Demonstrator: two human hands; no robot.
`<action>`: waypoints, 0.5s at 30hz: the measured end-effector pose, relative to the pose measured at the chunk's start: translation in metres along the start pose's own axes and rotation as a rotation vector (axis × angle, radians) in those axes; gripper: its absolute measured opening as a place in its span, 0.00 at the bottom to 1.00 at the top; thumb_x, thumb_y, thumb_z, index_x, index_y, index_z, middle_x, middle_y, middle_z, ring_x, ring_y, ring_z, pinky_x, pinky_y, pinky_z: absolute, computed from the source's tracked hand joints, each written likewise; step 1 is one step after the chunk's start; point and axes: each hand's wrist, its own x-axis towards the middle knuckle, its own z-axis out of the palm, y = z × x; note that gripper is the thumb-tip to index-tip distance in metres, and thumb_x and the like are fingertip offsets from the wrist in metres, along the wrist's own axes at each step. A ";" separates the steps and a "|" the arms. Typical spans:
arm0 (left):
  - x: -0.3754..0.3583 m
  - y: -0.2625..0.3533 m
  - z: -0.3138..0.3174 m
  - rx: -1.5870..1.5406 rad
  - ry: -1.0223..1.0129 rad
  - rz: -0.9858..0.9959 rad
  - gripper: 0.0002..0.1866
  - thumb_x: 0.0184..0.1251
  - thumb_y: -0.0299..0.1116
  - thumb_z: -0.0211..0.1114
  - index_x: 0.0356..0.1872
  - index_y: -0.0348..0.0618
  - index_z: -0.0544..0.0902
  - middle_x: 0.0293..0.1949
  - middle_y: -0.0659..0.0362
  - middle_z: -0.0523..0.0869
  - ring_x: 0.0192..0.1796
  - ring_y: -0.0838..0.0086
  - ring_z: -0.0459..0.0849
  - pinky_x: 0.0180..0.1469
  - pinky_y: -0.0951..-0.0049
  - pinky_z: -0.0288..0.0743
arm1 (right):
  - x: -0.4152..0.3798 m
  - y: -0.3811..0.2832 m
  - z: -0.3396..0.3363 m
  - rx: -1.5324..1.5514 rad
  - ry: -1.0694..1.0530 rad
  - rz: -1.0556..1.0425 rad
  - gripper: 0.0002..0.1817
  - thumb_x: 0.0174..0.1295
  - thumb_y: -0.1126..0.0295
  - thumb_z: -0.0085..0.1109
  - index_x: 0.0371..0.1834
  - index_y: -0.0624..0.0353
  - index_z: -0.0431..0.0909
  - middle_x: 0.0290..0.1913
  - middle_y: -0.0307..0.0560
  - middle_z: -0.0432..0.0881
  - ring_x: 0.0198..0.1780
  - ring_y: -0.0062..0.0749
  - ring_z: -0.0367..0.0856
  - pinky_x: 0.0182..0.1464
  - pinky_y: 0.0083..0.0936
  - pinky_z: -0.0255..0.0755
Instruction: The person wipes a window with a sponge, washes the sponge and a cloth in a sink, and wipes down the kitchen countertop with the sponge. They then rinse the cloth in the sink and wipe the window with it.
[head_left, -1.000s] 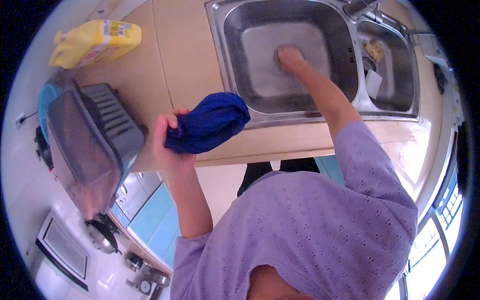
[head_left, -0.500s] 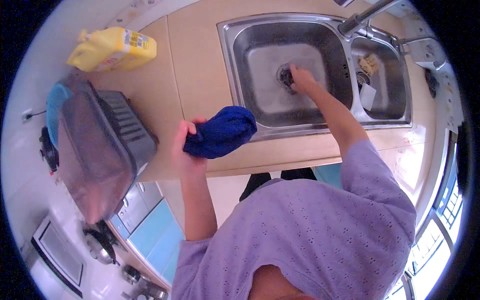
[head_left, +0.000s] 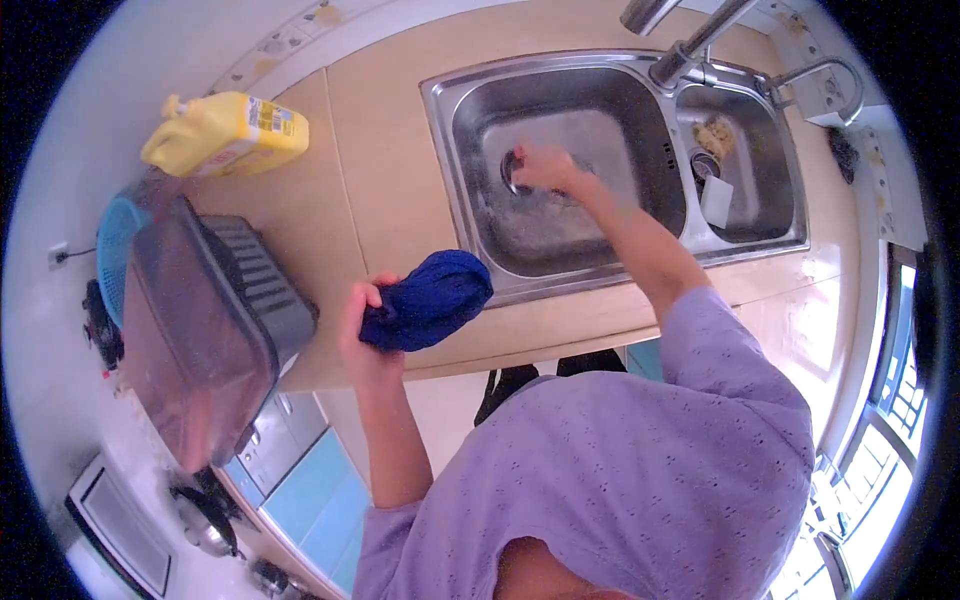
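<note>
My left hand (head_left: 370, 330) is closed around a bunched dark-blue cloth (head_left: 430, 300), held up over the counter's front edge, left of the sink. Inside the large basin (head_left: 600, 112) of the steel sink, my right hand (head_left: 548, 170) reaches low over the floor of the basin, its fingers closed on the edge of a dark, round sink strainer (head_left: 512, 172). Motion blurs the fingers and part of the strainer. The drain area lies mostly behind this hand.
The small basin (head_left: 750, 215) holds a yellowish scrubber (head_left: 714, 137) and a white rectangular piece (head_left: 716, 202). Faucets (head_left: 690, 55) overhang the sink's back. Left on the counter are a yellow jug (head_left: 235, 135), a grey bin (head_left: 205, 320) and a blue basket (head_left: 118, 245).
My right hand has moved left from the drain across the basin, with the dark strainer in its fingers. My left hand keeps hold of the blue cloth; the whole view has shifted slightly.
</note>
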 end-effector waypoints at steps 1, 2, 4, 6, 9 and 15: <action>0.000 0.001 0.001 -0.013 -0.023 0.002 0.12 0.65 0.41 0.55 0.26 0.46 0.71 0.41 0.49 0.80 0.49 0.59 0.76 0.56 0.58 0.68 | 0.000 0.003 -0.018 0.115 0.037 -0.019 0.23 0.42 0.64 0.65 0.41 0.62 0.69 0.32 0.54 0.79 0.37 0.45 0.80 0.41 0.38 0.75; 0.000 0.002 0.003 -0.026 -0.046 0.003 0.12 0.65 0.42 0.55 0.26 0.47 0.71 0.41 0.49 0.80 0.49 0.59 0.76 0.56 0.58 0.68 | -0.011 0.000 -0.041 0.382 0.056 -0.017 0.23 0.42 0.63 0.65 0.40 0.61 0.69 0.30 0.53 0.78 0.36 0.42 0.80 0.40 0.37 0.75; -0.001 0.004 0.009 -0.012 -0.040 0.012 0.12 0.66 0.41 0.55 0.26 0.46 0.71 0.41 0.49 0.80 0.49 0.60 0.76 0.56 0.58 0.67 | -0.036 -0.007 -0.080 0.919 0.092 -0.025 0.23 0.42 0.62 0.66 0.39 0.61 0.69 0.28 0.50 0.77 0.33 0.37 0.79 0.38 0.34 0.74; 0.001 0.005 0.013 -0.021 -0.037 0.014 0.12 0.66 0.40 0.54 0.26 0.46 0.71 0.41 0.48 0.80 0.49 0.60 0.76 0.56 0.58 0.67 | -0.043 0.022 -0.080 1.167 0.124 0.082 0.21 0.45 0.62 0.64 0.39 0.60 0.70 0.29 0.48 0.77 0.32 0.34 0.79 0.37 0.30 0.75; 0.004 0.005 0.019 -0.069 -0.096 -0.011 0.11 0.68 0.38 0.52 0.27 0.45 0.71 0.40 0.48 0.80 0.49 0.60 0.76 0.57 0.58 0.66 | -0.067 0.065 -0.039 0.312 0.140 0.308 0.17 0.50 0.64 0.61 0.40 0.60 0.71 0.32 0.45 0.78 0.29 0.29 0.78 0.34 0.25 0.74; 0.009 0.007 0.036 -0.055 -0.116 0.042 0.13 0.68 0.39 0.53 0.24 0.46 0.71 0.40 0.49 0.82 0.48 0.60 0.77 0.57 0.56 0.67 | -0.126 0.040 -0.086 1.214 0.359 0.146 0.13 0.54 0.68 0.56 0.42 0.59 0.71 0.35 0.45 0.79 0.24 0.29 0.76 0.29 0.25 0.73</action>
